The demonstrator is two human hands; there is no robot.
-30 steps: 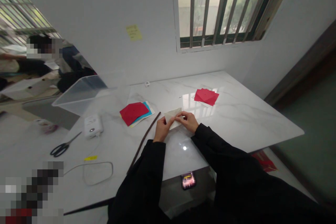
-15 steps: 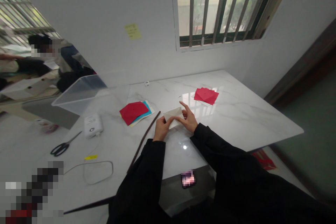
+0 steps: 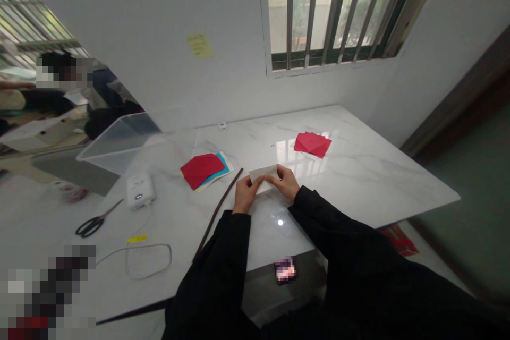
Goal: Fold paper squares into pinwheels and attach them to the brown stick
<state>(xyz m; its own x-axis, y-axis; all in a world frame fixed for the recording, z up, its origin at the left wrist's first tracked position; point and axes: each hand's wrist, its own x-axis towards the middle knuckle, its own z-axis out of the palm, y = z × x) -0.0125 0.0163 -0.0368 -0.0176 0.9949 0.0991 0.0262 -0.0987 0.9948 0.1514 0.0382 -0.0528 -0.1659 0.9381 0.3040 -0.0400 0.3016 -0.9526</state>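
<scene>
A folded cream sheet of paper lies on the white marble table just in front of me. My left hand pinches its near left corner, fingers closed on the paper. My right hand presses and grips the right edge, fingers curled down onto it. Both arms wear black sleeves.
A stack of red, blue and white paper lies left of my hands, and folded red paper sits further back right. A thin dark rod, scissors, a white device with its cable, and a clear plastic bin occupy the left. A person sits far left.
My right hand's index finger, raised and stretched out half a second ago, has come back down onto the cream paper's right edge. The left hand has stayed put.
</scene>
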